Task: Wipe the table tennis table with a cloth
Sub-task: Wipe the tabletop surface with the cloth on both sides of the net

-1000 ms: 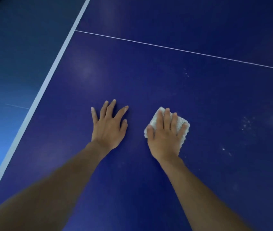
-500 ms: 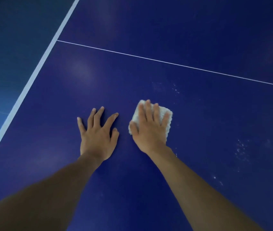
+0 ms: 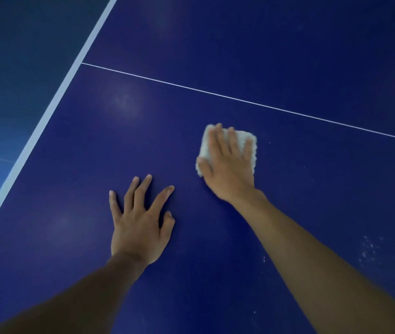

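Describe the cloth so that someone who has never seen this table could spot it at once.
On the dark blue table, look just this side of the thin white line crossing it. The right hand lies flat there, with the cloth pressed under it. It is the only white, nubbly pad; the left hand rests on bare table.

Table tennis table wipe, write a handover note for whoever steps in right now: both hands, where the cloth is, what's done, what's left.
Left hand: flat on the table, fingers spread, holding nothing.
Right hand: straight fingers pressing the white cloth onto the surface, just short of the thin white line.
Done: wiping is under way; how much has been covered cannot be told.
Left: white specks show to the right of the right forearm. The half beyond the line likely needs a pass too.
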